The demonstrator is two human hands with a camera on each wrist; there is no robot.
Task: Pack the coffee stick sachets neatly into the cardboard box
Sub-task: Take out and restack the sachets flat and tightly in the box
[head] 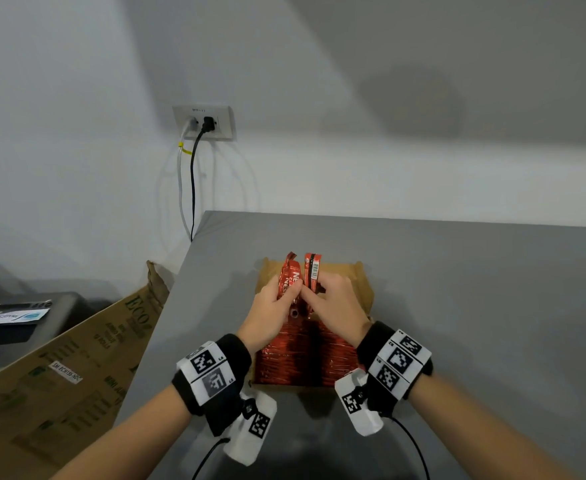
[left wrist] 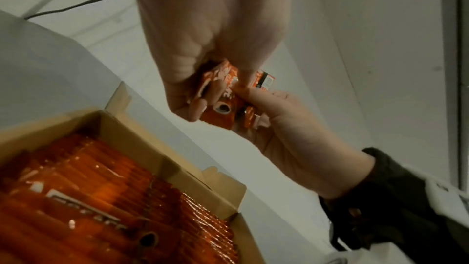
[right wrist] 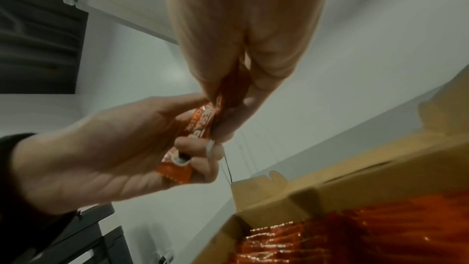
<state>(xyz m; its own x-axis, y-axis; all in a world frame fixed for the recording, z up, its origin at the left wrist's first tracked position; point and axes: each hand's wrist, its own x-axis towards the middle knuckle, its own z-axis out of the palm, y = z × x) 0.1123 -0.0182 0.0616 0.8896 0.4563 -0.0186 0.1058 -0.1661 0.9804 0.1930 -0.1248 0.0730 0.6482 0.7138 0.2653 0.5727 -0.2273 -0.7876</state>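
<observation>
An open cardboard box [head: 366, 289] sits on the grey table, its near part filled with rows of red coffee stick sachets [head: 302, 355]. Above the box my left hand [head: 274, 303] grips a small bunch of red sachets [head: 289, 278] that stand upright. My right hand [head: 333, 299] pinches a second bunch of sachets [head: 313, 271], barcode side showing, right beside the first. The two hands touch at the fingertips. The left wrist view shows both bunches [left wrist: 223, 95] held over the packed rows [left wrist: 101, 198]; the right wrist view shows them [right wrist: 200, 127] over the box [right wrist: 355, 180].
A large printed cardboard carton [head: 59, 368] leans beside the table's left edge. A wall socket [head: 203, 122] with two cables is behind the table corner. A dark printer [head: 17, 320] stands at the far left. Bare grey tabletop [head: 492, 306] lies to the right of the box.
</observation>
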